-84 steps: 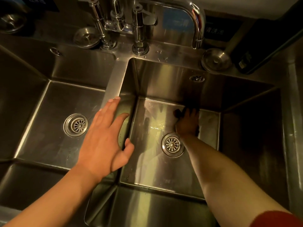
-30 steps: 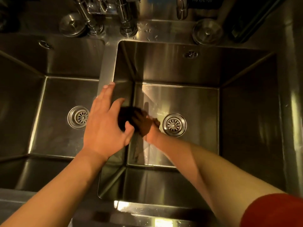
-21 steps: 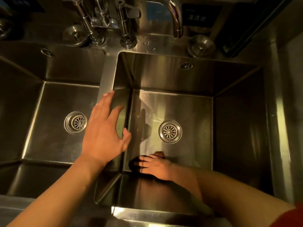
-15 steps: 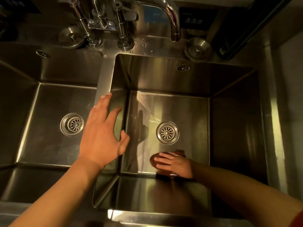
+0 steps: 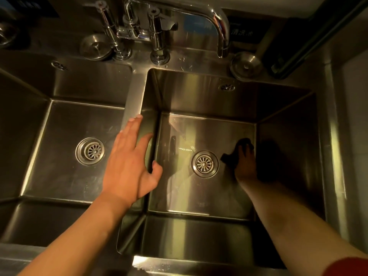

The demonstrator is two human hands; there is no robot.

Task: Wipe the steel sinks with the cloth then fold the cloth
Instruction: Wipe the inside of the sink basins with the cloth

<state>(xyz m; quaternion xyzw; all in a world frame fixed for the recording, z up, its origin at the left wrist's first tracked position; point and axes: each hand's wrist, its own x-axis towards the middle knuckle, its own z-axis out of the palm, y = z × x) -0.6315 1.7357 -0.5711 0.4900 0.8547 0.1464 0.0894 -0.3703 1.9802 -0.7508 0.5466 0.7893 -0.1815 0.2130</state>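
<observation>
Dim, warm light fell across a stainless steel surface (image 5: 201, 62) into which two deep sinks were set side by side. The left sink (image 5: 83, 120) and the right sink (image 5: 199, 100) were parted by a narrow steel divider (image 5: 135, 92), and each had a round drain strainer in its floor: one in the left basin (image 5: 90, 151), one in the right (image 5: 205, 163). Behind the basins stood a tap (image 5: 219, 26) whose curved spout reached out over the back edge of the right sink, with two upright valve stems beside it. Two round steel plugs were seen on the back ledge, one at the left (image 5: 95, 46) and one at the right (image 5: 246, 65). A dark object (image 5: 318, 36) leaned at the far right corner; what it was could not be told.

The left hand (image 5: 129, 166) was held flat and spread above the divider, its grip wide and nothing in it; whether it touched the steel could not be told. The right hand (image 5: 245, 166) was pressed down on the floor of the right sink, just right of that drain and close to the right wall, its grip closed over a dark cloth (image 5: 237, 151). The cloth lay bunched under the fingers, one corner trailing toward the drain. A red sleeve (image 5: 348, 265) was seen at the lower right.
</observation>
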